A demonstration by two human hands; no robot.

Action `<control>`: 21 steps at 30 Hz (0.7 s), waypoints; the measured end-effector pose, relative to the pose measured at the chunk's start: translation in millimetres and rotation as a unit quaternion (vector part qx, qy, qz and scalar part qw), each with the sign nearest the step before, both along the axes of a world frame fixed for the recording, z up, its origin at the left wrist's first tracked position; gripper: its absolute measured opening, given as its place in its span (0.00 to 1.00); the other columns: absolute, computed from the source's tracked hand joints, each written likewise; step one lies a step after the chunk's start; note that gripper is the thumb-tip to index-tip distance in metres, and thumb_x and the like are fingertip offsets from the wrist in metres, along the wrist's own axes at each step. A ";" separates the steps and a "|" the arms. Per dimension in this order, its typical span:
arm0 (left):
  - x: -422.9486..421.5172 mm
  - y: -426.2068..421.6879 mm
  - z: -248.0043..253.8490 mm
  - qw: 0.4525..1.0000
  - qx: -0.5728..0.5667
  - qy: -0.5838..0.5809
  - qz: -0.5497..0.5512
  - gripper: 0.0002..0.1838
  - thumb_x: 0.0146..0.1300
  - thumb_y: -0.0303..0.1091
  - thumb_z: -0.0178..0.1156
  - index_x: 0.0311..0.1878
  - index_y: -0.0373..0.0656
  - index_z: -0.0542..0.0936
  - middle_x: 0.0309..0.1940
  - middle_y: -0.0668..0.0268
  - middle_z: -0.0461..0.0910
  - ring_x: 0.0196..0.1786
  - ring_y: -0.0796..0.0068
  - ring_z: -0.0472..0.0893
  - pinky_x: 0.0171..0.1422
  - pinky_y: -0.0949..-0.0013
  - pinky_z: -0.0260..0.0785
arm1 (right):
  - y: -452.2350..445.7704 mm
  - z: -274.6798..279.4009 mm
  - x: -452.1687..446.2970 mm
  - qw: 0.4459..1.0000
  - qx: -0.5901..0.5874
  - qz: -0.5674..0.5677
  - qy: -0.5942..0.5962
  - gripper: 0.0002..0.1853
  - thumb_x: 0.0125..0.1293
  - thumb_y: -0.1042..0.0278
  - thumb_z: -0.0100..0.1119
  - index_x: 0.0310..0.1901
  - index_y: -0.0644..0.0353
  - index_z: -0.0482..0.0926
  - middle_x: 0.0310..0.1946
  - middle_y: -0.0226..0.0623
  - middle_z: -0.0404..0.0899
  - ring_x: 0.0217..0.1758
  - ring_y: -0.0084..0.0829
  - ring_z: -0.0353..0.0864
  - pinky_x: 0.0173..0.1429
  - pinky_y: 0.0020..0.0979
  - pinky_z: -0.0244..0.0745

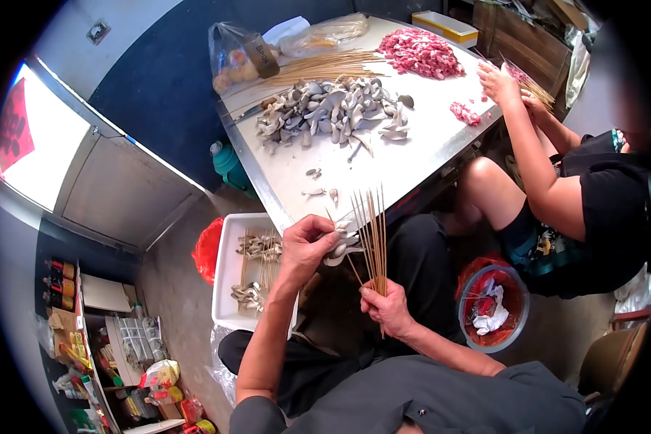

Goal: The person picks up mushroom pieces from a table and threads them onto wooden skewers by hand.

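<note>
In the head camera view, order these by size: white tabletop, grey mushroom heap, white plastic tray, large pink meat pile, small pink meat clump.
Largest: white tabletop
Next: grey mushroom heap and white plastic tray, too close in size to rank
Then: large pink meat pile
Smallest: small pink meat clump

Skewer bundle point(374, 242) rises from right hand point(388, 309), blocking direct passage between left hand point(309, 249) and space to its right. Bare worktop point(421, 137) opens beyond both hands; loose mushroom pieces point(333, 195), then mushroom heap point(333, 108), obstruct route ahead of left hand. Co-worker's knee point(481, 173) juts beyond right hand, rightward.
</note>
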State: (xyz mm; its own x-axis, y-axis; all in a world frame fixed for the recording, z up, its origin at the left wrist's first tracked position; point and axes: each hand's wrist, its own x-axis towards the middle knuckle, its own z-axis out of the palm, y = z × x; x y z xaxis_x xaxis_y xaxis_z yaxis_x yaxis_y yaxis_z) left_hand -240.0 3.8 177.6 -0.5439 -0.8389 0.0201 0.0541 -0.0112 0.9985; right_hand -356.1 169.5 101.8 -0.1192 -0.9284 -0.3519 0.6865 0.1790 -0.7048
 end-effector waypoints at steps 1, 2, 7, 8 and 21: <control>-0.6 -0.5 1.3 1.000 0.008 -0.005 -0.003 0.05 0.58 0.20 0.65 0.35 0.36 0.78 0.33 0.70 0.79 0.35 0.85 0.76 0.39 0.80 0.71 | -0.6 1.5 -2.0 1.000 0.001 0.001 0.001 0.05 0.68 0.71 0.57 0.40 0.61 0.73 0.20 0.33 0.75 0.12 0.13 0.60 0.16 0.17 0.52; -1.2 -1.2 2.4 1.000 0.015 -0.010 -0.005 0.05 0.58 0.19 0.65 0.34 0.37 0.78 0.32 0.71 0.78 0.34 0.85 0.76 0.39 0.81 0.71 | -1.8 3.4 -4.0 1.000 0.001 0.003 0.003 0.05 0.68 0.71 0.57 0.40 0.61 0.73 0.20 0.34 0.75 0.12 0.13 0.59 0.16 0.17 0.52; -2.1 -5.0 0.3 1.000 0.018 -0.004 -0.018 0.04 0.58 0.20 0.65 0.34 0.37 0.78 0.32 0.71 0.78 0.35 0.85 0.76 0.41 0.80 0.71 | -2.4 3.7 -3.6 1.000 0.003 -0.001 0.002 0.04 0.68 0.71 0.56 0.40 0.61 0.74 0.20 0.30 0.75 0.13 0.13 0.61 0.17 0.17 0.52; -1.8 -5.8 0.0 0.999 0.026 0.002 -0.030 0.04 0.58 0.21 0.65 0.34 0.37 0.78 0.32 0.71 0.78 0.35 0.84 0.76 0.42 0.79 0.71 | -2.4 3.3 -3.4 1.000 0.006 -0.003 0.001 0.04 0.68 0.70 0.56 0.39 0.61 0.74 0.20 0.30 0.75 0.13 0.13 0.61 0.17 0.17 0.52; -5.3 -141.4 21.9 0.915 -0.309 -0.141 0.216 0.14 0.57 0.33 0.64 0.45 0.37 0.81 0.37 0.63 0.83 0.34 0.76 0.78 0.36 0.72 0.70 | -20.8 3.9 -22.5 0.998 -0.027 0.022 0.053 0.07 0.67 0.68 0.59 0.41 0.60 0.74 0.20 0.30 0.76 0.15 0.13 0.64 0.18 0.17 0.56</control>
